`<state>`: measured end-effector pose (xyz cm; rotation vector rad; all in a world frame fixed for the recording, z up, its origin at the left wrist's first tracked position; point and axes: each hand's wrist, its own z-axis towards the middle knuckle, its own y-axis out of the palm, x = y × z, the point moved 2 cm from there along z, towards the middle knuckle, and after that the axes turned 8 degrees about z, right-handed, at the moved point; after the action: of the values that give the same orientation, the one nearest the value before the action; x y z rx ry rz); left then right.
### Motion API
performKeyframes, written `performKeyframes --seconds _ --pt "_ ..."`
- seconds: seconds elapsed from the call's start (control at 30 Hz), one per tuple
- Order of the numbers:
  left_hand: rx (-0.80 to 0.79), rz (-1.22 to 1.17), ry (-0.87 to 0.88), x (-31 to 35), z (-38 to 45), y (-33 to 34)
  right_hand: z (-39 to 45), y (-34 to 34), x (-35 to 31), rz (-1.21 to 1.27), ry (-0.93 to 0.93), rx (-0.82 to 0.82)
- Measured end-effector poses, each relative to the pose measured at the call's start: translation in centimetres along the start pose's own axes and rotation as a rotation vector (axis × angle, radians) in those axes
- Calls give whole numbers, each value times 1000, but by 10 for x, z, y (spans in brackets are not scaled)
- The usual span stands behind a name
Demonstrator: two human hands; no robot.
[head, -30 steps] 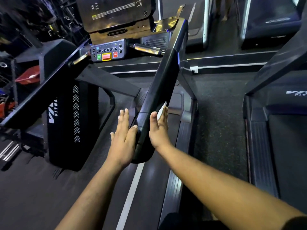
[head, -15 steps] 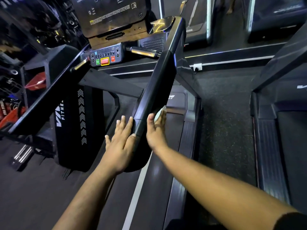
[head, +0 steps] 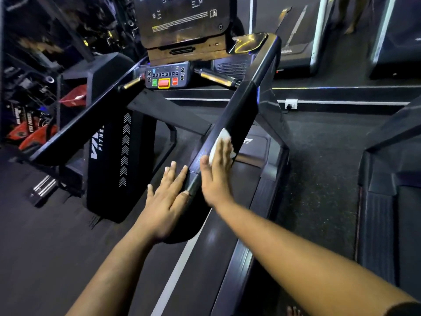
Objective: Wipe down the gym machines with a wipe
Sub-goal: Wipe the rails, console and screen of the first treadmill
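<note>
Right hand [head: 217, 172] flat, pressing the thin, floppy white wipe [head: 220, 142] onto the slick treadmill handrail [head: 241, 110], left hand [head: 168, 197] spread flat bracing it, so palm pressure beats pinching here.

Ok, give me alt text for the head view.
A right hand presses a white wipe flat against a black treadmill handrail, while the left hand rests flat on the rail's near end. The console sits beyond.

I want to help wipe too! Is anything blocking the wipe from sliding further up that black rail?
Nothing visible does. The right hand presses the wipe flat on the handrail, which looks bare up to the console.
</note>
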<state>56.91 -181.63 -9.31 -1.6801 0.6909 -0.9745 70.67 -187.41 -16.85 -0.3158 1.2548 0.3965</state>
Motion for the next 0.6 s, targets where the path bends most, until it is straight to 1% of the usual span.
performKeyframes --seconds 0.07,0.1,0.2,0.23,0.3,0.37,0.43,0.53,0.6 --pt "4 6 10 2 0 -1 -40 3 1 -88 -138 -107" --pt "8 14 11 4 0 -1 -44 -1 3 -143 -208 -143" --pt "9 53 -4 2 -1 0 -4 -25 12 -375 -392 -243" --pt "12 70 -1 1 -1 1 18 -32 13 -454 -414 -262" --pt "13 104 4 1 -1 2 62 -49 10 -552 -336 -318" --pt "34 114 5 0 -2 3 82 -55 3 -603 -254 -352" --pt "69 114 5 -1 -3 3 66 -48 -7 -639 -255 -371" --pt "146 29 -14 -4 -4 4 2 -33 -18 -573 -429 -453" --pt "211 -57 -19 -7 -6 5 -18 -34 -19 -542 -486 -527"
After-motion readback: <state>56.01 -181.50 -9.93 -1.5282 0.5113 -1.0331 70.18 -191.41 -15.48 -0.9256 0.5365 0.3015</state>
